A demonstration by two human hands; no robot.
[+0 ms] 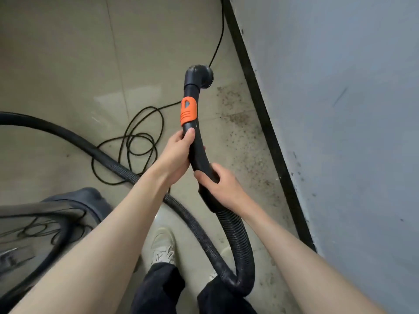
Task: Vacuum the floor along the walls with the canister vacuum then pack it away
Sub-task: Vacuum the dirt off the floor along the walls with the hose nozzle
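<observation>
Both hands grasp the curved hose handle (pixel 199 152): left hand (pixel 176 152) just below the orange collar (pixel 188 111), right hand (pixel 217 184) lower. Round brush nozzle (pixel 200 75) beyond them, near black baseboard (pixel 267 132); power cord (pixel 136 143) coiled left.

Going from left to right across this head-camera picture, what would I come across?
Canister vacuum → coiled power cord → left hand → right hand → scattered dirt → black baseboard → wall.

A smooth black plastic handle tube (pixel 199 152) with a matt orange plastic collar (pixel 187 111) is seen. The ribbed hose (pixel 235 234) looks dusty; the floor tiles (pixel 68 64) are glossy
</observation>
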